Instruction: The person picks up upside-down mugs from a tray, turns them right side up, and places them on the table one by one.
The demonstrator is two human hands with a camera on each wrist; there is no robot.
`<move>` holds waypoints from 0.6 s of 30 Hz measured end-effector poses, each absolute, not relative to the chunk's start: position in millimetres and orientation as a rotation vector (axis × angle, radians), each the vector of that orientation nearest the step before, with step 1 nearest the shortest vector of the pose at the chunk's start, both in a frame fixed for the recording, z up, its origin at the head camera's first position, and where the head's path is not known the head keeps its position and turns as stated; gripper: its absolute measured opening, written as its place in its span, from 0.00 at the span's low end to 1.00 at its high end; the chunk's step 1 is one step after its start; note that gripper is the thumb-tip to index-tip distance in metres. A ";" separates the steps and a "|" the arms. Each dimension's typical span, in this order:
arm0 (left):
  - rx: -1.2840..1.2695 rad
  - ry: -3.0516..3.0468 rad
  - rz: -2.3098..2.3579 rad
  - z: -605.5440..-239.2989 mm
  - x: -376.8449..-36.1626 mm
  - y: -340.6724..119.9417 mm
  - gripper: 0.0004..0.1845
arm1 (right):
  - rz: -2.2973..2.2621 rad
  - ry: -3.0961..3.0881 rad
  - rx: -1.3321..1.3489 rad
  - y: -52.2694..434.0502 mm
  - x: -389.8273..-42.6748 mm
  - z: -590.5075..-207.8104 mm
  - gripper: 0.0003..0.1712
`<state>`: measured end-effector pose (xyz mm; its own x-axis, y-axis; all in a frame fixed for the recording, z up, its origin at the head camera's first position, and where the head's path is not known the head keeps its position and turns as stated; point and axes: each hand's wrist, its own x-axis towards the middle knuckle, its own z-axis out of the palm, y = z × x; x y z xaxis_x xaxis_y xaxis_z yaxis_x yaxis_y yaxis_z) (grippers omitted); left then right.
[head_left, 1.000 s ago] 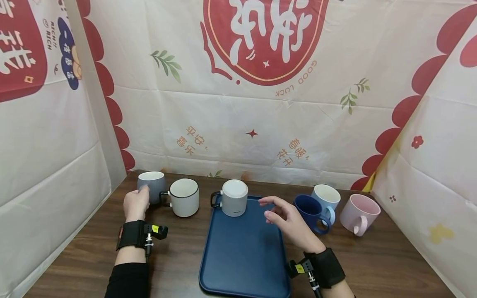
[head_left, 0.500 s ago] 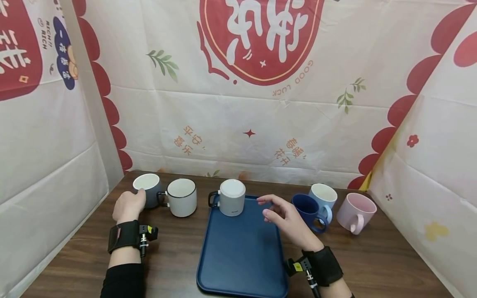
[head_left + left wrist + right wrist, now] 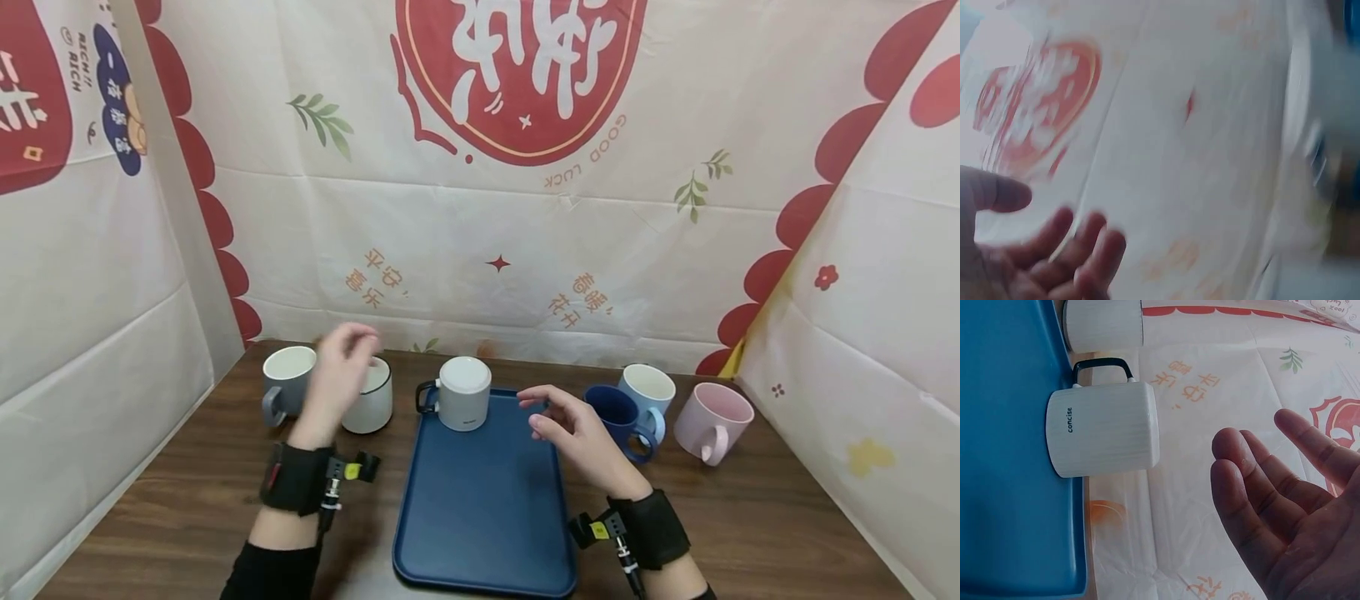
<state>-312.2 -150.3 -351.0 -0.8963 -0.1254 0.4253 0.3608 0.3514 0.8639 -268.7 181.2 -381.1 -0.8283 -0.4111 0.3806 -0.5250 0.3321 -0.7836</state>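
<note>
In the head view my left hand (image 3: 341,371) is raised in front of a white mug with a dark rim (image 3: 370,404), covering part of it. The left wrist view, though blurred, shows loosely bent fingers with nothing between them. Left of it stands a grey-blue mug (image 3: 285,379), its handle towards me. A white mug with a black handle (image 3: 464,400) sits upside down on the far left corner of the blue tray (image 3: 483,517). My right hand (image 3: 573,433) hovers over the tray's right edge, fingers relaxed and holding nothing; the right wrist view shows them apart from that mug.
At the right stand a dark blue mug (image 3: 615,417), a light blue mug (image 3: 648,392) and a pink mug (image 3: 712,421). A printed cloth (image 3: 450,225) hangs behind the wooden table (image 3: 187,517) and along both sides.
My left hand has let go of the grey-blue mug, risen and moved right. That mug is turned so its handle shows towards me. My right hand stays over the tray.
</note>
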 end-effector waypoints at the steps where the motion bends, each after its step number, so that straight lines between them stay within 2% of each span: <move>1: -0.292 -2.228 -1.600 -355.1 -313.9 -139.2 0.13 | 1.519 -2.467 0.875 181.0 -268.8 -381.3 0.17; 4: -0.401 -2.404 -1.568 -374.7 -321.8 -111.6 0.18 | 1.514 -2.466 0.879 181.7 -269.6 -381.9 0.17; 7: -0.370 -2.608 -1.468 -397.3 -329.2 -97.8 0.24 | 1.514 -2.483 0.882 181.4 -268.8 -383.5 0.17; 10: -0.356 -2.708 -1.414 -414.5 -333.2 -93.2 0.25 | 1.524 -2.504 0.874 180.9 -267.6 -384.9 0.17; 13: -0.382 -2.712 -1.398 -425.9 -337.7 -92.5 0.20 | 1.546 -2.504 0.867 180.2 -267.7 -385.4 0.16; 17: -0.415 -2.705 -1.500 -433.7 -341.6 -96.2 0.06 | 1.555 -2.499 0.873 178.9 -269.6 -385.1 0.17; 18: -0.434 -2.710 -1.551 -434.6 -342.2 -97.3 0.06 | 1.557 -2.498 0.874 178.7 -270.1 -385.0 0.17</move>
